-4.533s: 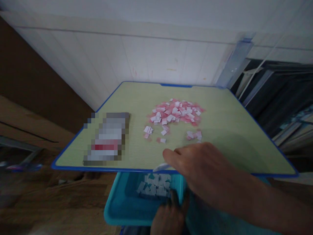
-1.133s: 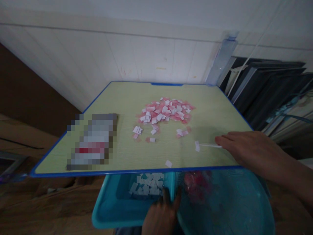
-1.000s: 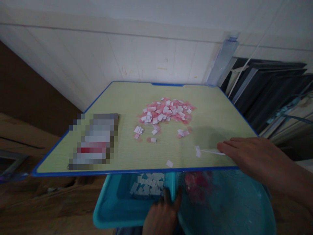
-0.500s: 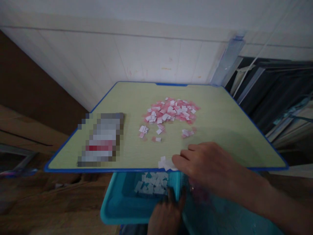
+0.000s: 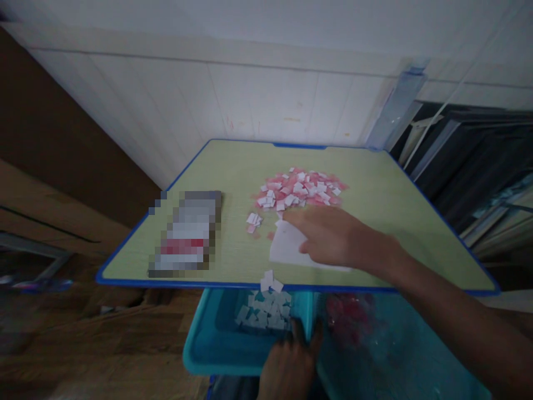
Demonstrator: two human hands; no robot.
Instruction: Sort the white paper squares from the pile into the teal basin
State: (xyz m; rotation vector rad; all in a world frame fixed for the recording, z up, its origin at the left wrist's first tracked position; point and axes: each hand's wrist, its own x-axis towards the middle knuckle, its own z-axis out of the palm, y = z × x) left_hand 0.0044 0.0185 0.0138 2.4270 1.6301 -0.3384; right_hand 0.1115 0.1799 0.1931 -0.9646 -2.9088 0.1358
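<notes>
My right hand [image 5: 328, 233] is over the middle of the table, its fingers closed along the upper edge of a white sheet of paper [image 5: 288, 243]. The fingertips reach the near side of a heap of small pink and white paper squares [image 5: 297, 190]. Below the table edge, my left hand [image 5: 289, 364] grips the shared rim of two teal baskets, its fingers partly in shadow. White squares [image 5: 268, 311] lie in the left basket [image 5: 229, 361]. Pink pieces [image 5: 350, 311] lie in the right basket [image 5: 375, 361]. A few white squares [image 5: 270, 281] rest at the table's front edge.
The pale green folding table [image 5: 200, 172] has a blue rim and stands against a white wall [image 5: 258, 100]. A blurred-out flat object [image 5: 187, 233] lies at its left. A small stack of squares [image 5: 254, 220] sits before the heap. Dark panels [image 5: 470, 144] lean at the right.
My right hand has moved from the front edge up the table to the heap, with the white sheet. Some white squares stay at the edge. My left hand keeps its place on the baskets.
</notes>
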